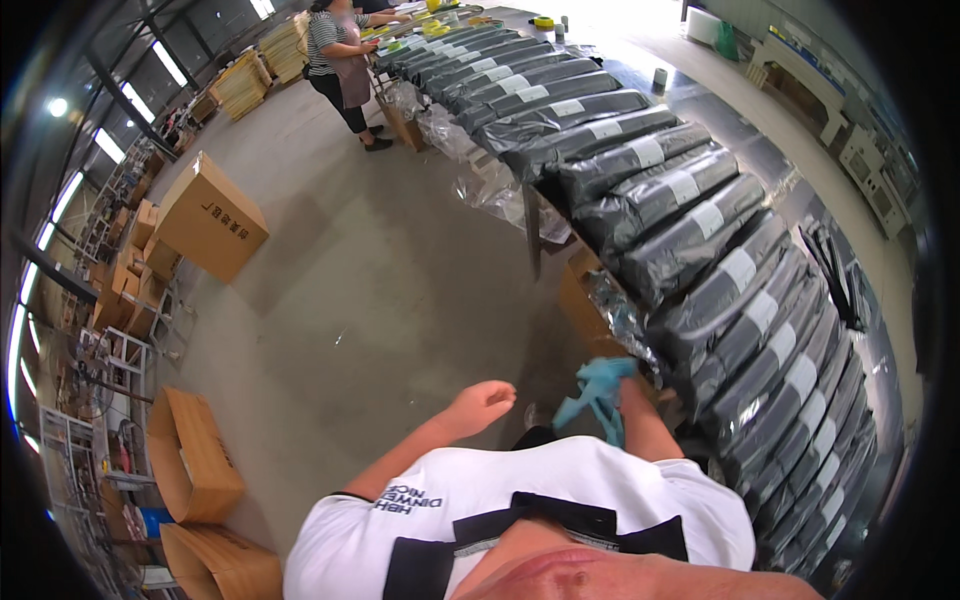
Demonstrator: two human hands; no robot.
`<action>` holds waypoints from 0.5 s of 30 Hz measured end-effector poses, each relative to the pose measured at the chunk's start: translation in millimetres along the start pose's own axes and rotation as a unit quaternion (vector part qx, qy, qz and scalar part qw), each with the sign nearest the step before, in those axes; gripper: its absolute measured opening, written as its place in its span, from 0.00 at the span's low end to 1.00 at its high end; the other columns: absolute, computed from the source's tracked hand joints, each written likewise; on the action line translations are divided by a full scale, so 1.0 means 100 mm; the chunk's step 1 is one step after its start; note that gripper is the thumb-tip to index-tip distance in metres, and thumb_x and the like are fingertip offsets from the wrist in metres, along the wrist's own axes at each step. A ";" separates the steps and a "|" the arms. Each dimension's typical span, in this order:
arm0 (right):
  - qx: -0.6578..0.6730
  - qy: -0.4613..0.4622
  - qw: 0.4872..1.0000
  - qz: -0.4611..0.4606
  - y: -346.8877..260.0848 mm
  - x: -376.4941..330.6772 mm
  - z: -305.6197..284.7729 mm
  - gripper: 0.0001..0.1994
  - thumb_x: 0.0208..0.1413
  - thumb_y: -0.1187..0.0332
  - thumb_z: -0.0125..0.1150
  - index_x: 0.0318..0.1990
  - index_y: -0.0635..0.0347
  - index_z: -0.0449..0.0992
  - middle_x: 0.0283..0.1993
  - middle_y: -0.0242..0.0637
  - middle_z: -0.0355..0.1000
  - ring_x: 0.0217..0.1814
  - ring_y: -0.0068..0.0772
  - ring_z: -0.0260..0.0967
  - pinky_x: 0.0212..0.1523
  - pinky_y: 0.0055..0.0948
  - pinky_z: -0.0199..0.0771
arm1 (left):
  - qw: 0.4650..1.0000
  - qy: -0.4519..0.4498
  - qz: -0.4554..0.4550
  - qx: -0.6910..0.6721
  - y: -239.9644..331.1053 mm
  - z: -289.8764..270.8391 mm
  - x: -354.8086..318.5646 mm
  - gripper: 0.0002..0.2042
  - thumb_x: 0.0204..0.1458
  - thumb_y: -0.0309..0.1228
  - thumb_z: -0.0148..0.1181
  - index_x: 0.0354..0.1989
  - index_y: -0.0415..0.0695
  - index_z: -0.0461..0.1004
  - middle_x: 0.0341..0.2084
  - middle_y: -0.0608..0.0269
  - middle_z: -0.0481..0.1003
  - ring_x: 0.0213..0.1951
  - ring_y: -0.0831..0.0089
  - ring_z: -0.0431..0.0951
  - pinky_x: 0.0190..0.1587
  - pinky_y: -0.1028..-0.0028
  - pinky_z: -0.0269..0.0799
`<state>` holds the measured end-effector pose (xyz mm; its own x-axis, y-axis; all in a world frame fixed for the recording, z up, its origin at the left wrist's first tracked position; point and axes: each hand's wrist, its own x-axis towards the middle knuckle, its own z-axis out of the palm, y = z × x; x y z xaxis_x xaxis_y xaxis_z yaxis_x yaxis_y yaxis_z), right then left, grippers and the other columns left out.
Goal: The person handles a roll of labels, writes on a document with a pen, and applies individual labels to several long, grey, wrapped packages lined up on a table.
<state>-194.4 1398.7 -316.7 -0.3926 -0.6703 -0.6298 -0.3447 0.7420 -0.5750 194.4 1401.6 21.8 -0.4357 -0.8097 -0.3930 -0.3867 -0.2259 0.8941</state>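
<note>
My left hand (484, 405) is held out over the floor in front of my body, its fingers loosely curled together with nothing visible in them. My right hand (629, 387) is beside the table's near edge and holds a limp, light-blue bundle of strips (600, 385). Its loose ends hang down, and the bundle hides most of the fingers. Closest to that hand are the black plastic-wrapped packages (690, 320), each with a white label, lying side by side in a long row on the table.
The long dark table (790, 180) curves along my right. Under its edge are a cardboard box (585, 300) and clear plastic film (490, 190). A large carton (212, 220) and open cartons (195, 455) stand on the left. Another person (340, 60) works at the table's far end.
</note>
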 end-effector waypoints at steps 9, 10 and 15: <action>0.203 0.067 0.962 -0.169 0.73 1.49 0.29 0.15 0.60 0.51 0.49 0.40 0.52 0.72 0.34 0.36 0.73 0.35 0.36 0.71 0.33 0.36 0.69 | 0.986 -0.026 -0.012 0.167 0.09 -0.82 1.13 0.17 0.54 0.33 0.59 0.49 0.39 0.72 0.43 0.56 0.76 0.46 0.66 0.77 0.50 0.69 0.72; 0.025 -0.005 0.989 -0.147 0.28 1.26 0.48 0.15 0.60 0.52 0.50 0.39 0.53 0.73 0.35 0.38 0.73 0.36 0.37 0.72 0.34 0.37 0.70 | 0.982 -0.006 -0.008 0.189 0.14 -0.87 1.17 0.17 0.54 0.33 0.59 0.50 0.39 0.72 0.43 0.55 0.76 0.46 0.65 0.77 0.50 0.69 0.72; -0.329 -0.185 0.888 -0.262 -1.26 0.23 0.58 0.16 0.58 0.56 0.53 0.38 0.60 0.75 0.38 0.46 0.76 0.41 0.42 0.75 0.41 0.40 0.74 | 0.978 0.000 0.014 0.208 0.11 -1.27 1.65 0.17 0.53 0.33 0.59 0.50 0.40 0.72 0.44 0.55 0.76 0.47 0.65 0.77 0.50 0.68 0.72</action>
<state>-110.3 1289.3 -289.0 0.2338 -0.7917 -0.5644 -0.8692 0.0901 -0.4863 222.1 1196.9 -5.8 -0.4507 -0.8128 -0.3690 -0.6715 0.0363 0.7401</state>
